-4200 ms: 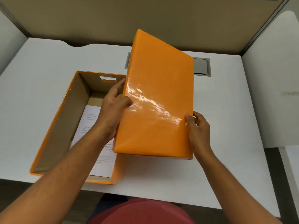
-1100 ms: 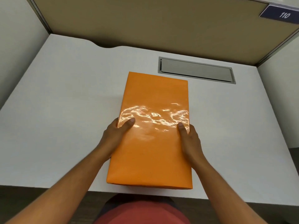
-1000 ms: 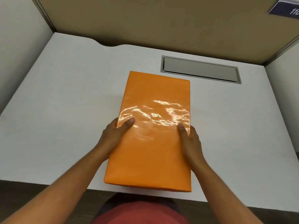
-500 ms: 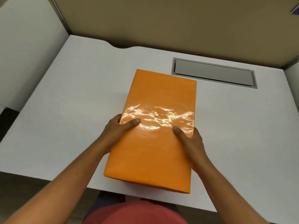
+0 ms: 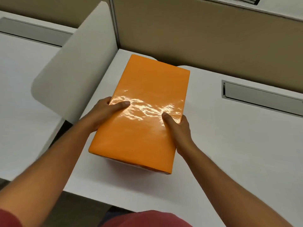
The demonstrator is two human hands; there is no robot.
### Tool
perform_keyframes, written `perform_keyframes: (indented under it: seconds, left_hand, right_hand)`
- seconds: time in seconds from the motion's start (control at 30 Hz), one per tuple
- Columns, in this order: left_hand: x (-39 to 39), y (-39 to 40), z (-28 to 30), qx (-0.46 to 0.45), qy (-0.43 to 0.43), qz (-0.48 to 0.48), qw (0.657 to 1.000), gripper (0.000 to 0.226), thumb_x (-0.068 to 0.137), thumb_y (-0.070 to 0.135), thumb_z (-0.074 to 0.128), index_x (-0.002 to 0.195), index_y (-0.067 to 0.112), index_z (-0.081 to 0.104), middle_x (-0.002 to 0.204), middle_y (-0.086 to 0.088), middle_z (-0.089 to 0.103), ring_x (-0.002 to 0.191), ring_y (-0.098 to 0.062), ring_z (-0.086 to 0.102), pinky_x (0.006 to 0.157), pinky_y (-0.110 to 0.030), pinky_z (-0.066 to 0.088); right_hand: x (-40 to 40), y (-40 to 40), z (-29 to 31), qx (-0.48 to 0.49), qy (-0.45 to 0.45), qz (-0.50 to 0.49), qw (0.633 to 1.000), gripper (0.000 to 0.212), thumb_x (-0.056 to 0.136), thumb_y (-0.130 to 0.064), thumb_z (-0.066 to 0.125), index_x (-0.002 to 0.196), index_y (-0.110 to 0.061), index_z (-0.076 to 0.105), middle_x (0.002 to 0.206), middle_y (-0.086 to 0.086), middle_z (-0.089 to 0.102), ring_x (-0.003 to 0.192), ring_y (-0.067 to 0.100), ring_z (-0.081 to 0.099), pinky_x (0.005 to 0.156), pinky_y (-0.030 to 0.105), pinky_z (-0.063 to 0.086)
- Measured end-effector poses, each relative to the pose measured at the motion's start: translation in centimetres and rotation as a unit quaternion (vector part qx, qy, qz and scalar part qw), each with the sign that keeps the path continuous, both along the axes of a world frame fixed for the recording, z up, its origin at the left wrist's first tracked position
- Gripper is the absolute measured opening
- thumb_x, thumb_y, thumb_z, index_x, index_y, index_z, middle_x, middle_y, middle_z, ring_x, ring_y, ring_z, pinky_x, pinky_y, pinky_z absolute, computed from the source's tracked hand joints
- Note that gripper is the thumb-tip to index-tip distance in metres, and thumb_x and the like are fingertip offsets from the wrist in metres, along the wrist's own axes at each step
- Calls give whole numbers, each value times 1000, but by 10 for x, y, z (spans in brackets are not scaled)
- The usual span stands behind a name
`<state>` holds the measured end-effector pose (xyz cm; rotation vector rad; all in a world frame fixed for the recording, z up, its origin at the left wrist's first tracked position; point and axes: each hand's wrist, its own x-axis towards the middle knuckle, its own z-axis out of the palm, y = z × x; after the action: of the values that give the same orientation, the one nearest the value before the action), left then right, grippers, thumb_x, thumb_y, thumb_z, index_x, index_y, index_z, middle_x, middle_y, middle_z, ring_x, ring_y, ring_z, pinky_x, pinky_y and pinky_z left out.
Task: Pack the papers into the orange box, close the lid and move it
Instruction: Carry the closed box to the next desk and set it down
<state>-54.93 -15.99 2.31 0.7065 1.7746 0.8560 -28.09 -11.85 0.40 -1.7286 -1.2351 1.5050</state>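
Note:
The orange box (image 5: 144,89) has its glossy orange lid on and fills the middle of the head view, held over the left part of the white desk (image 5: 237,153). My left hand (image 5: 105,113) grips its left side with the thumb on the lid. My right hand (image 5: 179,128) grips its right side, thumb also on top. The papers are hidden inside the shut box. The box's far end points toward the beige partition, and its near corner seems raised off the desk.
A white rounded divider panel (image 5: 78,71) stands just left of the box, between this desk and a neighbouring white desk (image 5: 19,79). A beige partition wall (image 5: 205,38) runs along the back. A grey cable slot (image 5: 260,97) is set into the desk at right.
Earlier the lid was lowered onto the open box. Since half a second ago the shut box has travelled left in both hands, toward the divider, and the view has turned left.

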Motion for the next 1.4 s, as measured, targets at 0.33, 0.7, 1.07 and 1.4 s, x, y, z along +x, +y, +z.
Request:
perform_keyframes:
  seconds: [0.33, 0.7, 1.07, 1.4]
  left_hand:
    - [-122, 20, -5, 12, 9, -1, 1000, 51, 78, 54, 83, 119, 26, 70, 106, -1, 78, 91, -26, 78, 70, -37, 60]
    - [-109, -8, -16, 147, 482, -91, 859, 76, 96, 64, 52, 158, 21, 40, 164, -5, 41, 147, -31, 45, 109, -56, 46]
    - [-109, 12, -45, 128, 536, -259, 793, 79, 100, 68, 21, 161, 20, 36, 171, -7, 26, 160, -31, 18, 129, -54, 13]
    - [-143, 132, -39, 120, 539, -263, 792, 81, 99, 70, 19, 162, 22, 31, 172, -7, 24, 160, -30, 17, 129, -53, 12]
  right_hand:
    - [-129, 22, -11, -5, -2, 3, 1000, 72, 82, -63, 71, 140, -25, 48, 132, -2, 64, 113, 25, 65, 94, 44, 54]
    - [-135, -5, -6, 232, -217, 80, 945, 82, 98, -60, 47, 162, -23, 11, 170, 4, 12, 156, 28, 18, 124, 54, 24]
    - [-174, -16, -20, 312, -419, 283, 804, 74, 99, -67, 24, 161, -27, 24, 172, 7, 11, 159, 33, -2, 124, 63, 7]
    - [-211, 105, -25, 321, -422, 268, 804, 74, 98, -68, 25, 160, -27, 25, 171, 8, 15, 158, 36, 3, 123, 65, 8]
